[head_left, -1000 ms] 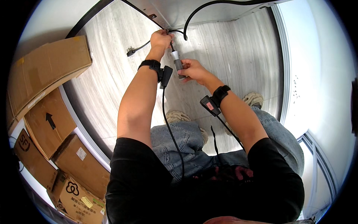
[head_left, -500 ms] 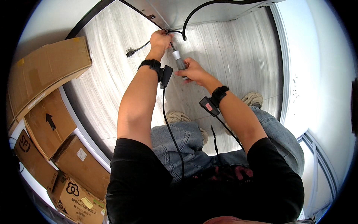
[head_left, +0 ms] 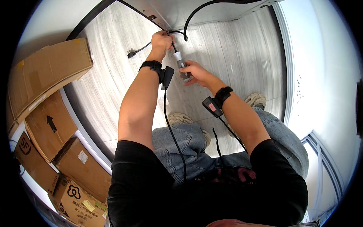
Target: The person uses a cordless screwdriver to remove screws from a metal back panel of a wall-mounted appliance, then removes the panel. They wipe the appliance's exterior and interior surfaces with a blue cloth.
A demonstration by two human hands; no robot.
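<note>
1. The left grip (head_left: pixel 162 41) bunches at the lower corner of the metal panel (head_left: pixel 215 13); I can't tell what it pinches.
2. The grey-handled screwdriver (head_left: pixel 180 63) lies between the two grips, shaft toward that corner; the step looks like twisting it there.
3. The right grip (head_left: pixel 196 72) closes around its handle; another steady turn seems called for. Half a second ago, its thumb sat farther from the white collar.

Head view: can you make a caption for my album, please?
Right hand holds a screwdriver; left hand is at its far end, beside a metal panel.
</note>
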